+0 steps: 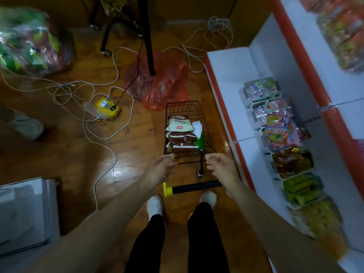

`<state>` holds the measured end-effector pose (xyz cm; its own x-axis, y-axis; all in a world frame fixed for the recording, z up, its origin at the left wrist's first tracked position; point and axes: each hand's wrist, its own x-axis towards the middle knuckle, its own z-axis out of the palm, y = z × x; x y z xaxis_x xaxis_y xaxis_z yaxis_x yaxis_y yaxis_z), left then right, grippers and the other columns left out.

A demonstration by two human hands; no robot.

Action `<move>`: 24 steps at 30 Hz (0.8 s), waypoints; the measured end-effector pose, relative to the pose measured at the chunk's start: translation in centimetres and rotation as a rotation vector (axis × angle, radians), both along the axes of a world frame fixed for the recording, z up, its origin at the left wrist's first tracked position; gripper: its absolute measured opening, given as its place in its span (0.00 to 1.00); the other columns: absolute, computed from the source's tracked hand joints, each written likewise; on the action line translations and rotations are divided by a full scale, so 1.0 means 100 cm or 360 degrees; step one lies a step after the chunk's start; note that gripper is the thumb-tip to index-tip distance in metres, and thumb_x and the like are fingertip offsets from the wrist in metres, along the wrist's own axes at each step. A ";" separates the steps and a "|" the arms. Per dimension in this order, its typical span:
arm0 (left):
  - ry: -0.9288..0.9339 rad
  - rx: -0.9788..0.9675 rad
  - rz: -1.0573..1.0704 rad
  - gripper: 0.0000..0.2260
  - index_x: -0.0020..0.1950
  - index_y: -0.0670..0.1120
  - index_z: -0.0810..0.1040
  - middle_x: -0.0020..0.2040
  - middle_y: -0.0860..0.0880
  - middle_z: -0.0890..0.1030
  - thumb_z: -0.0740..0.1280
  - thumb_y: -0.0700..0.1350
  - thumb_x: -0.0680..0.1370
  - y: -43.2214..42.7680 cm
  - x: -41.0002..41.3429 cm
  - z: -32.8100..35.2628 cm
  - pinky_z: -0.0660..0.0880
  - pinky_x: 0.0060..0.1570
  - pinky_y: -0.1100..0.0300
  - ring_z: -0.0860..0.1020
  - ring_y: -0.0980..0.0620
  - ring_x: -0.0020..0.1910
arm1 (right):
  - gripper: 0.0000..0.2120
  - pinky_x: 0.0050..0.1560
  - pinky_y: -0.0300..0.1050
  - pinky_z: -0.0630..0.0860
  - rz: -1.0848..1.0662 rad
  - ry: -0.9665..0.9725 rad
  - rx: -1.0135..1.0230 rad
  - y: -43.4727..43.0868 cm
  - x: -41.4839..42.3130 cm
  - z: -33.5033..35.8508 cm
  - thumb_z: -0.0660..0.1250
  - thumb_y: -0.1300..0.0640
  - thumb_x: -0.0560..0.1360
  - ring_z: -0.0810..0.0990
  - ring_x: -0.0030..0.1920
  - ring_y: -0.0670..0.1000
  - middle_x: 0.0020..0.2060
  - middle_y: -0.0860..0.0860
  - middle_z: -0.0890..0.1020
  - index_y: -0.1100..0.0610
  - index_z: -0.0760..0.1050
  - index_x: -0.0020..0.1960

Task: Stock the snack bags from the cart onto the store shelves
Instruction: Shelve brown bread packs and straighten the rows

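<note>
Wire cart (183, 109) at twelve o'clock holds pillowy brown snack bags (182, 134). Your left hand (160, 167) and right hand (221, 166) hover loose-fingered, gripping nothing.

Wooden floor (65, 160), wire cart (183, 109), loose cables (217, 22)

Left hand (160, 167), right hand (221, 167): outstretched, relaxed

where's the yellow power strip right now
In the head view, the yellow power strip lies on the wooden floor, to the left of the wire cart and beside the red plastic bag.
</note>
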<state>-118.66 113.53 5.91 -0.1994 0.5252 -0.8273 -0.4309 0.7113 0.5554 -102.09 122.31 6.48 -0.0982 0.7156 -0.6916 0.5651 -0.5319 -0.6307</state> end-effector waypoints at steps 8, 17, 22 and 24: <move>0.0020 -0.0133 0.0078 0.05 0.52 0.49 0.74 0.51 0.48 0.79 0.60 0.48 0.81 0.067 -0.009 -0.074 0.71 0.41 0.62 0.77 0.53 0.47 | 0.16 0.63 0.51 0.73 0.0092 -0.0154 -0.0080 0.067 -0.026 -0.095 0.66 0.50 0.76 0.76 0.58 0.51 0.58 0.51 0.78 0.54 0.74 0.61; 0.0560 0.0003 -0.0219 0.06 0.53 0.47 0.77 0.57 0.47 0.80 0.63 0.45 0.79 0.139 -0.013 -0.150 0.74 0.59 0.52 0.77 0.47 0.58 | 0.18 0.57 0.48 0.74 0.0442 -0.0365 -0.0025 0.145 -0.038 -0.172 0.65 0.53 0.77 0.76 0.58 0.54 0.59 0.55 0.77 0.59 0.70 0.65; 0.1279 0.0101 -0.1100 0.20 0.71 0.47 0.66 0.69 0.44 0.72 0.61 0.43 0.79 0.170 -0.027 -0.200 0.71 0.62 0.50 0.70 0.45 0.67 | 0.23 0.59 0.47 0.74 0.0558 -0.0517 0.0229 0.147 -0.054 -0.208 0.65 0.52 0.77 0.74 0.64 0.54 0.65 0.53 0.74 0.56 0.65 0.70; 0.1438 0.0094 -0.1318 0.23 0.73 0.46 0.61 0.72 0.45 0.67 0.61 0.43 0.78 0.182 -0.037 -0.218 0.66 0.66 0.52 0.64 0.45 0.70 | 0.26 0.62 0.47 0.72 0.0512 -0.0539 0.0352 0.142 -0.062 -0.221 0.65 0.54 0.77 0.71 0.66 0.54 0.67 0.53 0.72 0.56 0.63 0.73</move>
